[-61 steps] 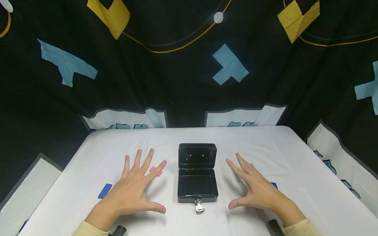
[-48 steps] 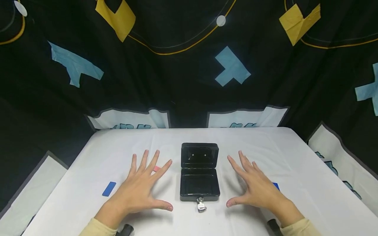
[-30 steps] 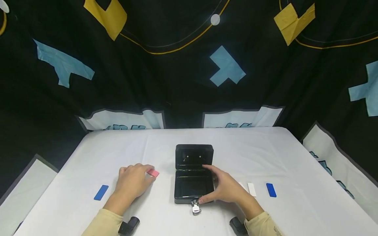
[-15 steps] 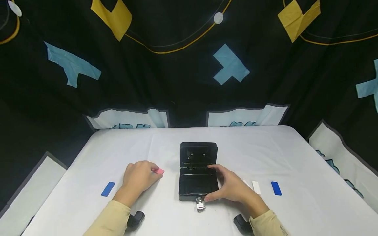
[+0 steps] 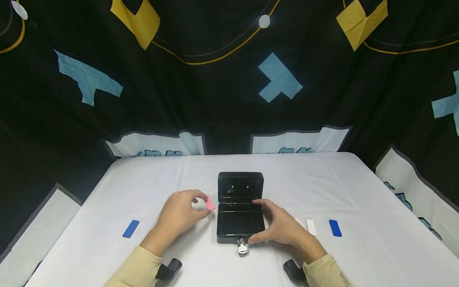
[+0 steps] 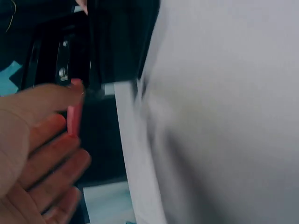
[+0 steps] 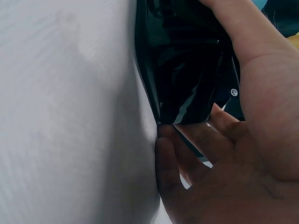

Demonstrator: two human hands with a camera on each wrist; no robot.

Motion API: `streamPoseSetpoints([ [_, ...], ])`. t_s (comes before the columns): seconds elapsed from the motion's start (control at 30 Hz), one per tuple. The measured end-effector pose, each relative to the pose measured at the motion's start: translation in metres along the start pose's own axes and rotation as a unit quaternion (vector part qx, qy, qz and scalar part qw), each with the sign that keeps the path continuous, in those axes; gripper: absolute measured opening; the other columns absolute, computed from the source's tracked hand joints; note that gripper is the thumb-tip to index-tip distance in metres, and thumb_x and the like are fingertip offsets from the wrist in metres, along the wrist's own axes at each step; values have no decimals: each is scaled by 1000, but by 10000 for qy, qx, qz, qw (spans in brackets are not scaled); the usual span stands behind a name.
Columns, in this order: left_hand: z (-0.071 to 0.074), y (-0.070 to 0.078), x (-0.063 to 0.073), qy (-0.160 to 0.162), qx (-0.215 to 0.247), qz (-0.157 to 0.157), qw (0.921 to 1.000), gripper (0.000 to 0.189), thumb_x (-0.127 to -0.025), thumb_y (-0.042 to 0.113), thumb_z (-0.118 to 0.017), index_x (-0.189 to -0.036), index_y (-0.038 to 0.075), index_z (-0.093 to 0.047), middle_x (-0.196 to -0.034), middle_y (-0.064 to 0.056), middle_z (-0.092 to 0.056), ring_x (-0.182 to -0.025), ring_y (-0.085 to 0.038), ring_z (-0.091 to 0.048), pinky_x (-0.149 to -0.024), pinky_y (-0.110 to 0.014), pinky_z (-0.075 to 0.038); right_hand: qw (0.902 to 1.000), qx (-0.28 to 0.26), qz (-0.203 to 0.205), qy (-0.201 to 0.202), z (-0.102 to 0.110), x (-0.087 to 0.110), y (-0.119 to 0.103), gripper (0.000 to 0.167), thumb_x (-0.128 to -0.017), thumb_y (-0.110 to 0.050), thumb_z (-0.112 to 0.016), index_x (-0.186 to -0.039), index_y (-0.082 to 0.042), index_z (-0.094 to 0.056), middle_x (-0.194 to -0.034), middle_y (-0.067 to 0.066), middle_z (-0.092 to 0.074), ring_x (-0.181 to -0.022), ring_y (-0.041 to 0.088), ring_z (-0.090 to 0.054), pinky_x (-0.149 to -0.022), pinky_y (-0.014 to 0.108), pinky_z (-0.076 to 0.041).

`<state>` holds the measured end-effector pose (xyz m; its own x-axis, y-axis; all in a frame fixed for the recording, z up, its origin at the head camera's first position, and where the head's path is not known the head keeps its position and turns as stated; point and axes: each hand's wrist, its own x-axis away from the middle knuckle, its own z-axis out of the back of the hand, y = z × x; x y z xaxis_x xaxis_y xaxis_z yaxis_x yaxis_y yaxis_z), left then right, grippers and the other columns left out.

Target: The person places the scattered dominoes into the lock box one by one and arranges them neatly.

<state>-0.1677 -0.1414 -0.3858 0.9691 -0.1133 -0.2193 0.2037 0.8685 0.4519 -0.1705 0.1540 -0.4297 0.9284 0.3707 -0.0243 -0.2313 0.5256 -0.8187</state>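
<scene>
In the head view a small black box [image 5: 240,225] stands mid-table, its lid [image 5: 240,186] raised at the back and nothing visible inside. A silver latch with a key-like tab [image 5: 242,248] hangs at its front. My left hand [image 5: 179,213] pinches a small flat pink piece [image 5: 210,203] between thumb and fingers, just left of the box and above the cloth. The left wrist view shows the pink piece [image 6: 74,114] held on edge. My right hand [image 5: 281,227] grips the box's right side, thumb at the front corner, a finger near the hinge. In the right wrist view, fingers [image 7: 201,144] touch the box's end.
A blue flat piece [image 5: 130,229] lies at the left. To the right lie a white piece [image 5: 310,227], a second white one partly hidden by my right hand, and another blue piece [image 5: 335,228]. A dark curtain [image 5: 215,111] hangs behind the white-covered table [image 5: 305,175].
My hands came down from hovering spread. The left took hold of the pink piece and lifted it rightward toward the box; the right moved left and took hold of the box's side.
</scene>
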Motion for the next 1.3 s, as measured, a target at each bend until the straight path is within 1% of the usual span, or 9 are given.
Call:
streamPoseSetpoints([
  [0.03,-2,5,0,-13,49,-63,10000,29,-75,29,-89,-101,22,-78,-100,0,-74,-96,-25,-65,-85,-45,-52,10000,-8,-5,5,0,0,0,105,-53,-35,-101,-143,-15,-51,-139,16,-58,-128,37,-53,-108,58,-38],
  [0.17,-14,21,-2,-50,343,-782,9963,23,-76,25,-89,-96,20,-79,-102,3,-74,-99,-20,-67,-91,-42,-53,10000,34,-75,19,-2,-2,2,104,-52,-37,-101,-142,-16,-52,-139,16,-58,-129,36,-53,-108,58,-38],
  [0.27,-26,34,-5,-305,418,-1399,9888,22,-77,23,-88,-96,16,-79,-104,2,-74,-94,-16,-68,-89,-37,-55,9999,81,-126,25,-3,-3,3,105,-52,-38,-101,-142,-16,-52,-139,16,-58,-128,36,-54,-108,57,-39],
  [0.37,-40,46,-10,-655,325,-1733,9821,22,-78,23,-87,-97,14,-80,-106,1,-74,-91,-14,-69,-85,-34,-57,9999,101,-101,25,-2,-3,4,105,-52,-39,-101,-142,-15,-52,-138,15,-58,-128,34,-54,-107,56,-40],
  [0.43,-48,52,-14,-877,274,-1798,9794,20,-79,22,-87,-96,13,-80,-105,1,-74,-91,-13,-69,-83,-33,-57,9999,90,-62,30,-1,-3,5,105,-52,-39,-101,-142,-15,-52,-137,14,-59,-127,33,-54,-107,56,-40],
  [0.57,-59,63,-18,-1226,74,-1849,9750,18,-79,23,-87,-95,15,-82,-105,3,-75,-102,-17,-69,-91,-36,-55,10000,-6,74,12,0,-2,5,103,-53,-38,-101,-141,-14,-52,-136,15,-60,-126,33,-55,-107,55,-40],
  [0.77,-67,69,-20,-1565,-70,-1828,9706,13,-80,24,-86,-91,19,-83,-100,8,-74,-98,-13,-69,-86,-35,-57,9999,12,122,-87,-2,-1,3,103,-55,-40,-100,-142,-14,-52,-134,12,-61,-125,33,-56,-106,57,-40],
  [1.0,-71,75,-22,-1571,-2,-1947,9682,12,-81,27,-85,-91,20,-83,-97,11,-74,-92,-9,-69,-82,-31,-58,9998,100,108,-106,0,0,1,103,-56,-41,-99,-143,-14,-51,-138,14,-59,-128,34,-54,-108,57,-38],
  [1.3,-70,75,-20,-1423,316,-1830,9722,17,-80,28,-86,-94,18,-82,-96,9,-75,-91,-11,-69,-82,-33,-58,9996,86,212,-132,3,1,4,102,-56,-41,-99,-143,-14,-51,-137,12,-60,-127,34,-54,-107,58,-38],
])
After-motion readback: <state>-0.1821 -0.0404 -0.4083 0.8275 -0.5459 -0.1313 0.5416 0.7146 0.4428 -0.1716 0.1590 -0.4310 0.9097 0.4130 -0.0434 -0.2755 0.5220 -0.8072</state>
